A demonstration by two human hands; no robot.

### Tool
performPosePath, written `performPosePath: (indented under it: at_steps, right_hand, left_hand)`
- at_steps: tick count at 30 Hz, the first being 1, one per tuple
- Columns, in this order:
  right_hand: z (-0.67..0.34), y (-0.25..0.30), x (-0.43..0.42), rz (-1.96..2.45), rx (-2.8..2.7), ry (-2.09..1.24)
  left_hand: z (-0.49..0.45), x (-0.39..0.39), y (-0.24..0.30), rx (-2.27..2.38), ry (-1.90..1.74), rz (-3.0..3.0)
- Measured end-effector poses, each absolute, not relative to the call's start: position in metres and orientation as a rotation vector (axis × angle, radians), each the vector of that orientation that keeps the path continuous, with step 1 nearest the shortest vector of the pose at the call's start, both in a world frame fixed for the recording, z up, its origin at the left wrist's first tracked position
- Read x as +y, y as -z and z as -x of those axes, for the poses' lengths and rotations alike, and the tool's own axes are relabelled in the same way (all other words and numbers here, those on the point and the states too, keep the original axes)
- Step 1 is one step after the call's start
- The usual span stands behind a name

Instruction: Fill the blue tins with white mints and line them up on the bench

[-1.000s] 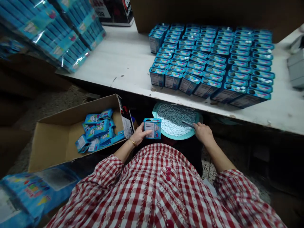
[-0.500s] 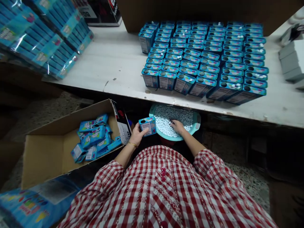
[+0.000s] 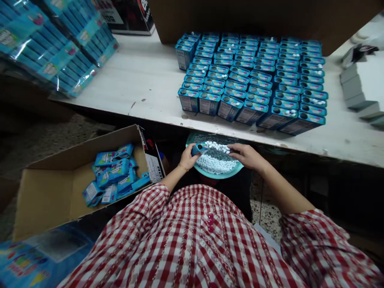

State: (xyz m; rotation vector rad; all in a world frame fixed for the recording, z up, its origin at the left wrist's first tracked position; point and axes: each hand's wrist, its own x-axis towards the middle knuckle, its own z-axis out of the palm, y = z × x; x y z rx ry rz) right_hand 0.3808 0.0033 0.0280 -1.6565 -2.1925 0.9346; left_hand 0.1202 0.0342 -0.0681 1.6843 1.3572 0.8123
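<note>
In the head view, my left hand [image 3: 187,159] is closed round a small blue box [image 3: 198,149], tilted over a turquoise basin [image 3: 222,176]. The basin holds many small white pellets [image 3: 214,165]. My right hand [image 3: 244,156] is above the basin's right side, fingers pinched. A raised strip of white pellets [image 3: 218,147] stretches from its fingertips to the box's top end. What supports this strip, perhaps something see-through, I cannot make out.
A cardboard carton [image 3: 48,192] with several blue boxes [image 3: 112,172] stands at the left. Rows of upright blue boxes [image 3: 229,106] fill part of the white table [image 3: 144,88]. Wrapped blue packs [image 3: 54,48] are at the far left, white cartons [image 3: 360,86] at the right.
My left hand has moved right and tilted the blue box over the basin. My right hand has risen out of the pellets, and a strip of pellets now shows between the hands.
</note>
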Motion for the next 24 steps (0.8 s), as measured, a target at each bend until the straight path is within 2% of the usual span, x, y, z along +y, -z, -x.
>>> performPosePath:
  at_steps: [4, 9, 16, 20, 24]
  right_hand:
    - [-0.361, -0.063, 0.008, 1.869, -2.502, -0.753]
    - [-0.334, -0.083, 0.013, 1.980, -2.792, -0.485]
    - [-0.335, -0.093, 0.009, 1.949, -2.833, -0.297]
    - [-0.375, -0.049, 0.000, 2.077, -2.678, -0.355]
    - [-0.376, 0.034, -0.005, 2.256, -2.457, -0.750]
  left_hand:
    - [-0.136, 0.037, 0.072, 1.299, -0.781, -1.835]
    - [-0.143, 0.036, 0.075, 1.268, -0.742, -1.913]
    - [-0.140, 0.037, 0.082, 1.295, -0.792, -1.854]
    - [-0.128, 0.036, 0.083, 1.366, -0.852, -1.732]
    - [-0.115, 0.034, 0.082, 1.419, -0.931, -1.633]
